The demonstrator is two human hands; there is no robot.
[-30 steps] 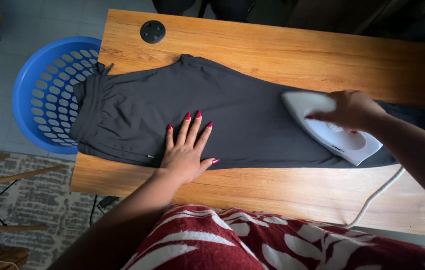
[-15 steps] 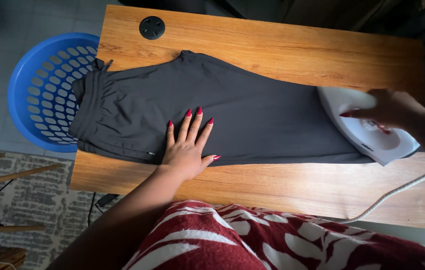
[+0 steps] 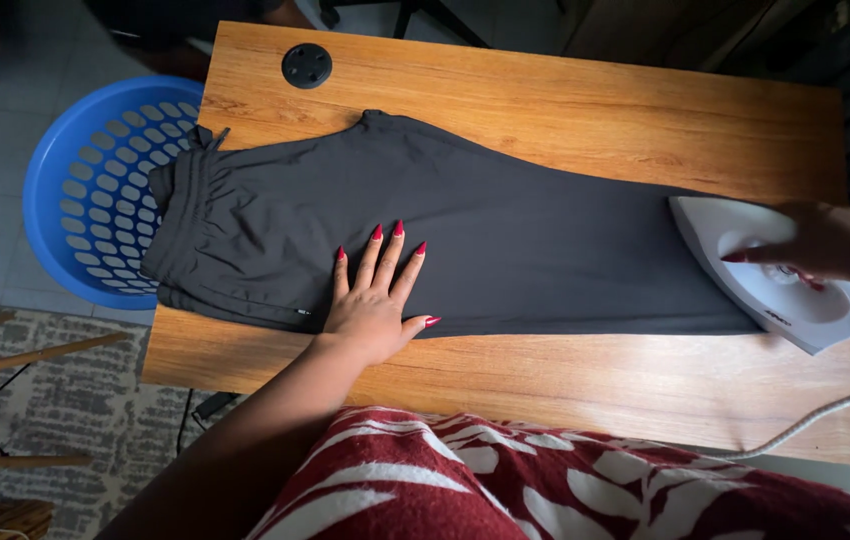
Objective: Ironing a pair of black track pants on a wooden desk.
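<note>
My left hand [image 3: 373,300] flat, pinning dark grey fabric trousers [image 3: 465,240] taut; right hand [image 3: 825,243] gripping white plastic iron [image 3: 780,275] at the hem.

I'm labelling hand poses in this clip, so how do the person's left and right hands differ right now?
The left hand lies flat, fingers spread, pressing the dark trousers near the front edge of the wooden table; the right hand is curled around the handle of the white iron. The left hand is empty, the right grips a tool. The left sits mid-garment, the right at its far right end. Both have red nails.
</note>
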